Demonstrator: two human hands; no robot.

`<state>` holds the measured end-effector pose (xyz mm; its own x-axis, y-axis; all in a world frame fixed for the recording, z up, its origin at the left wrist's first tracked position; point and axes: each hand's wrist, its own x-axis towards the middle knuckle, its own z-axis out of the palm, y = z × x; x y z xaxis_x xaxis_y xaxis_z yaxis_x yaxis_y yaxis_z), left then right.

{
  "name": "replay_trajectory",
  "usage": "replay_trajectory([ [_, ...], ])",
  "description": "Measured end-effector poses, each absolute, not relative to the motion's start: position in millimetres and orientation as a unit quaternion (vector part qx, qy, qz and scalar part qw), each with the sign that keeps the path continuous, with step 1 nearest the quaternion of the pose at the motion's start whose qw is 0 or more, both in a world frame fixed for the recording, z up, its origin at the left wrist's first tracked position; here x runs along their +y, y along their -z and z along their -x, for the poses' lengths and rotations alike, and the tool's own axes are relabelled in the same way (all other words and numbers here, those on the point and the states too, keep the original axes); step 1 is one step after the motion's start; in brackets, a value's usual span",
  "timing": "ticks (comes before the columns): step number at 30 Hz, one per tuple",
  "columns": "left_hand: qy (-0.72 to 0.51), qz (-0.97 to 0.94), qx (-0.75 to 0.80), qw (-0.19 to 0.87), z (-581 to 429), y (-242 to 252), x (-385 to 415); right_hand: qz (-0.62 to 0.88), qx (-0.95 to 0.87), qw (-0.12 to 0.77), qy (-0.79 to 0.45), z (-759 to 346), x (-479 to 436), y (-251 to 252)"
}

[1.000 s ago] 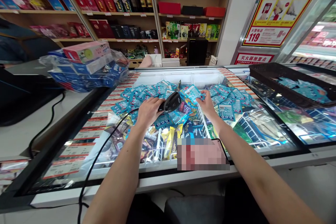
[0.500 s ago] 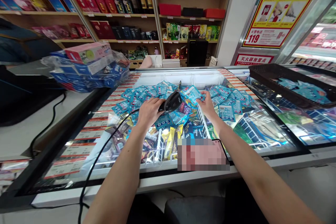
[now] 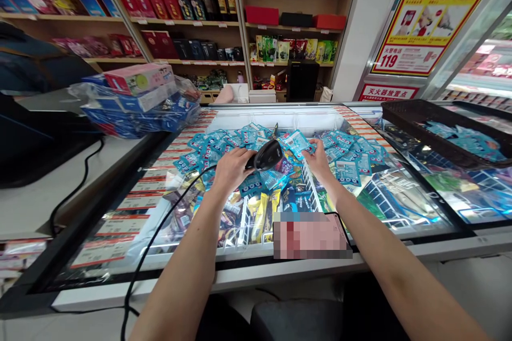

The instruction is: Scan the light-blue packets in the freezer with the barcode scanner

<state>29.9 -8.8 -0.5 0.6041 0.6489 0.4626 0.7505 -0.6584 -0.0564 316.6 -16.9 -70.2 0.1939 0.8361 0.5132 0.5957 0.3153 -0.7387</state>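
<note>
My left hand [image 3: 234, 170] is wrapped round the handle of a black corded barcode scanner [image 3: 269, 155], its head turned to the right. Between the thumb and fingers of my right hand [image 3: 317, 159] is the edge of a small blue packet [image 3: 296, 143] with a white label on its face. The scanner head and this packet are close together, with a small gap. Many more blue packets [image 3: 216, 144] lie spread over the freezer's glass top [image 3: 160, 245], to the left of my hands, and others [image 3: 347, 172] lie to the right.
A phone [image 3: 314, 235] with a blurred screen lies at the freezer's front edge. To the right a dark basket [image 3: 404, 117] holds blue packets. Plastic-wrapped boxes [image 3: 136, 101] stand at the left. The scanner's black cord [image 3: 160, 218] trails past my left forearm. Stocked shelves [image 3: 192, 22] line the back.
The whole view has shifted slightly. Both hands keep their holds on the scanner and the blue packet, and their positions are nearly the same.
</note>
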Motion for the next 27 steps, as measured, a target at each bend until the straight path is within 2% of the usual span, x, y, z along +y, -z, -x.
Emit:
replay_trajectory([
  [18, 0.196, 0.900, -0.369, 0.121, -31.9, -2.0, -11.9, 0.542, -0.561, 0.589, -0.211, -313.9, -18.7, 66.5],
  [27, 0.187, 0.895, -0.381, 0.138, -29.1, -0.4, -9.7, 0.575, -0.562, 0.578, -0.140, -311.1, -22.9, 63.9],
])
